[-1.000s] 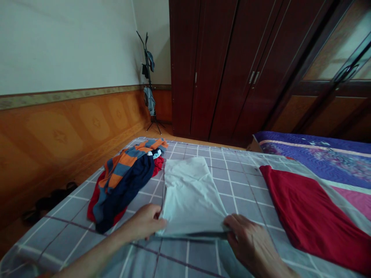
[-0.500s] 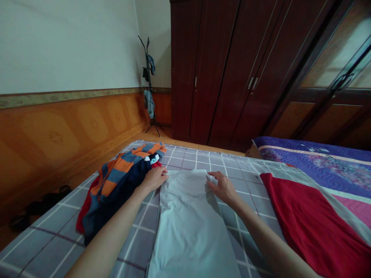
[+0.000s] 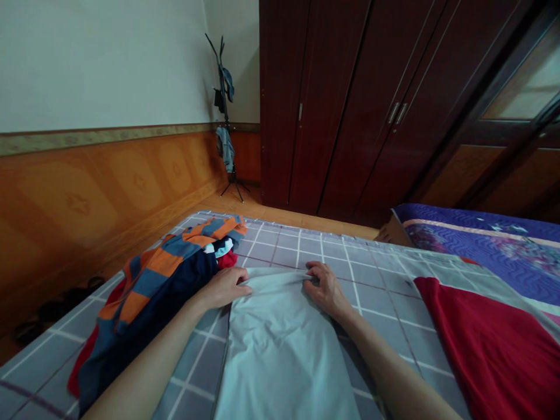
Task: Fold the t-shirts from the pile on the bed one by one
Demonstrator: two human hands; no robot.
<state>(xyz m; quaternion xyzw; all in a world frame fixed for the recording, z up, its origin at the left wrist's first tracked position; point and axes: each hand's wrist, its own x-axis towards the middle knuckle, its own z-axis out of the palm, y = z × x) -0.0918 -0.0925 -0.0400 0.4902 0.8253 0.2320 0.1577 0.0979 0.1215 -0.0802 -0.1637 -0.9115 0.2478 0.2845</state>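
A pale grey garment (image 3: 280,350), folded long and narrow, lies flat in front of me with soft wrinkles across it. Its exact kind does not show. At its far left corner, my left hand (image 3: 225,287) is closed, thumb and fingers pinching the cloth. My right hand (image 3: 324,289) grips the far right corner the same way, fingers curled over the edge. Between the two hands the far edge has slight creases. Under the garment is a grey checked bedspread (image 3: 280,248).
Left of the garment lies a heap of clothes (image 3: 161,268), orange, blue, navy and red. A red cloth (image 3: 485,338) is spread at the right. Beyond stand a coat rack (image 3: 225,116), a dark wardrobe (image 3: 341,105) and a purple-covered bed (image 3: 476,233).
Both hands have come slightly nearer to me with the garment's far edge. My right hand has closed onto its corner. The view has shifted slightly.
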